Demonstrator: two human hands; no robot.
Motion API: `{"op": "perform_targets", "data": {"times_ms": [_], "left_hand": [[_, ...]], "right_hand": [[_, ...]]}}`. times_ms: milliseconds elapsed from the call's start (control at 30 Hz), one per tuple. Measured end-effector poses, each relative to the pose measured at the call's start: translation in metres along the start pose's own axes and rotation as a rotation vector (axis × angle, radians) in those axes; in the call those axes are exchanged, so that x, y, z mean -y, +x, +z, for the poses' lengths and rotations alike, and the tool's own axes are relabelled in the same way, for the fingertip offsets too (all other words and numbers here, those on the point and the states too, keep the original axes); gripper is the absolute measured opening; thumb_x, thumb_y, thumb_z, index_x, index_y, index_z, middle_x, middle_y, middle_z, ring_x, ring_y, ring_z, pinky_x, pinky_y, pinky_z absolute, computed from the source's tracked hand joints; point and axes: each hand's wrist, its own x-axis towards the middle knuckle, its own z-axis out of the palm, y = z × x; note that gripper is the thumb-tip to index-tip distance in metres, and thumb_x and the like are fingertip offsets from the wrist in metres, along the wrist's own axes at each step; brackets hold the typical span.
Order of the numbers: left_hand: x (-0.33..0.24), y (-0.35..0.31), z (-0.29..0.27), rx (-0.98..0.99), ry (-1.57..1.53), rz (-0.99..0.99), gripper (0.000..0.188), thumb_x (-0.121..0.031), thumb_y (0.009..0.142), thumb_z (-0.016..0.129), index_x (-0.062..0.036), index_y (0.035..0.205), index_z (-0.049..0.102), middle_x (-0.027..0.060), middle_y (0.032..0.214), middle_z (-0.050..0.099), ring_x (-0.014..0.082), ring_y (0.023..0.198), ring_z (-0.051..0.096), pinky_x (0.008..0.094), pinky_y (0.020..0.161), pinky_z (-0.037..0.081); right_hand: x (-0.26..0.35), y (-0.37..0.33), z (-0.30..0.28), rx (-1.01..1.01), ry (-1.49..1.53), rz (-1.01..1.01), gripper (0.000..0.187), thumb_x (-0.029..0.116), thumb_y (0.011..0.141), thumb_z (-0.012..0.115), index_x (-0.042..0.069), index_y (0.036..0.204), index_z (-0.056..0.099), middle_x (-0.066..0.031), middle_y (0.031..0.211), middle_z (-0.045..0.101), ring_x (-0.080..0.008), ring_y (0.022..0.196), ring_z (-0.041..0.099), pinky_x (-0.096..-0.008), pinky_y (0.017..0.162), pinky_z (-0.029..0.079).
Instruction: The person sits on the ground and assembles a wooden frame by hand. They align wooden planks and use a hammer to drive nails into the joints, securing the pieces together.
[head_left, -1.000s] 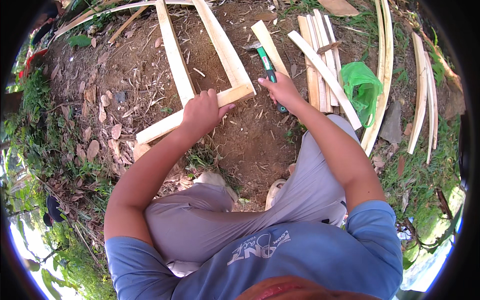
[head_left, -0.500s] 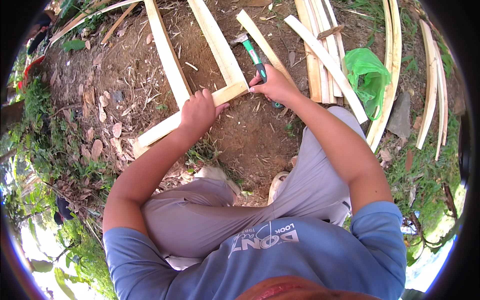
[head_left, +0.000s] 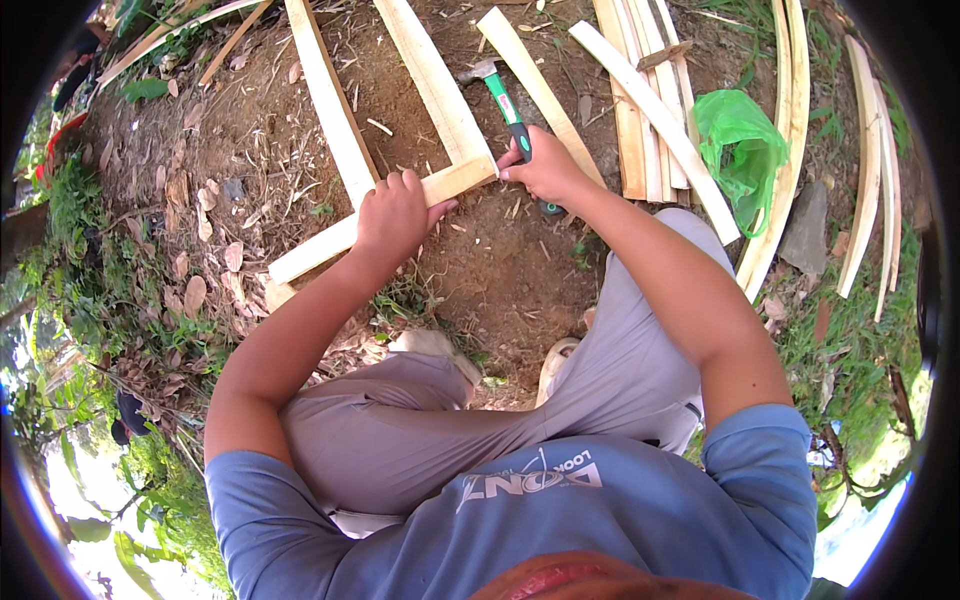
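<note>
My left hand [head_left: 393, 212] is wrapped over a short pale wooden crosspiece [head_left: 312, 250], gripping it near its middle. The crosspiece lies slantwise across the near ends of two long wooden strips, the left strip [head_left: 330, 100] and the right strip [head_left: 430, 80]. In my right hand [head_left: 548, 168] is a claw hammer [head_left: 503, 98] with a green and black handle, its metal head pointing away from me. The thumb and fingertips of that hand meet at the crosspiece's right end; whether they pinch something small there is hard to make out.
Another wooden strip [head_left: 540, 85] lies just beyond the hammer. Farther right are a stack of strips [head_left: 630, 130], a slanting strip [head_left: 655, 130] and a green plastic bag [head_left: 738, 150]. Long curved strips [head_left: 790, 120] and a grey stone [head_left: 803, 235] lie past them. Dry leaves [head_left: 195, 295] litter the left ground.
The left end of the crosspiece has shifted slightly left and away from me, with my left hand still on it. My right hand keeps the hammer in nearly the same place.
</note>
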Motion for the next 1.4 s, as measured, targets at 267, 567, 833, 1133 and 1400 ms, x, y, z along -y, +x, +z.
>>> {"op": "perform_targets", "data": {"times_ms": [267,567,833,1133,1400], "left_hand": [[-0.004,0.003,-0.012,-0.042,0.016,0.015,0.071,-0.072,0.101,0.061,-0.0005,0.103,0.06,0.0163,0.094,0.07,0.0331,0.091,0.077,0.0433,0.076,0.064],[-0.001,0.001,-0.012,-0.039,0.044,0.014,0.073,-0.075,0.099,0.061,-0.0022,0.102,0.062,0.0141,0.091,0.07,0.0309,0.085,0.076,0.0422,0.073,0.063],[-0.002,0.008,-0.011,-0.038,0.042,0.043,0.073,-0.074,0.1,0.061,-0.0014,0.102,0.061,0.0152,0.091,0.071,0.0325,0.086,0.077,0.0427,0.072,0.064],[0.0,0.012,-0.005,0.114,0.107,0.015,0.086,-0.08,0.101,0.052,0.0036,0.114,0.063,0.0172,0.098,0.072,0.0292,0.09,0.075,0.0386,0.073,0.062],[0.001,0.008,-0.002,0.022,-0.031,0.047,0.076,-0.074,0.1,0.061,0.0018,0.106,0.064,0.0154,0.092,0.07,0.0314,0.086,0.074,0.0403,0.076,0.061]], "right_hand": [[-0.009,0.004,0.003,-0.037,-0.013,-0.064,0.04,-0.002,0.087,0.084,0.006,0.11,0.052,-0.0081,0.096,0.077,-0.0106,0.057,0.061,-0.0299,0.047,0.047],[0.001,-0.001,0.002,-0.004,0.082,-0.011,0.039,-0.001,0.088,0.082,0.006,0.111,0.052,-0.0092,0.096,0.077,-0.0102,0.057,0.06,-0.0287,0.047,0.046],[0.008,-0.006,-0.005,0.033,0.156,0.045,0.037,-0.002,0.088,0.081,0.005,0.111,0.053,-0.009,0.097,0.076,-0.0096,0.058,0.06,-0.0279,0.048,0.047],[0.019,-0.01,-0.007,0.025,0.278,0.048,0.029,0.004,0.092,0.079,0.009,0.106,0.054,-0.001,0.085,0.067,-0.0075,0.054,0.056,-0.0264,0.047,0.044],[0.032,-0.019,0.005,-0.023,0.291,0.117,0.028,0.012,0.095,0.084,0.002,0.117,0.068,-0.0007,0.082,0.068,-0.0059,0.055,0.056,-0.0251,0.048,0.045]]}}
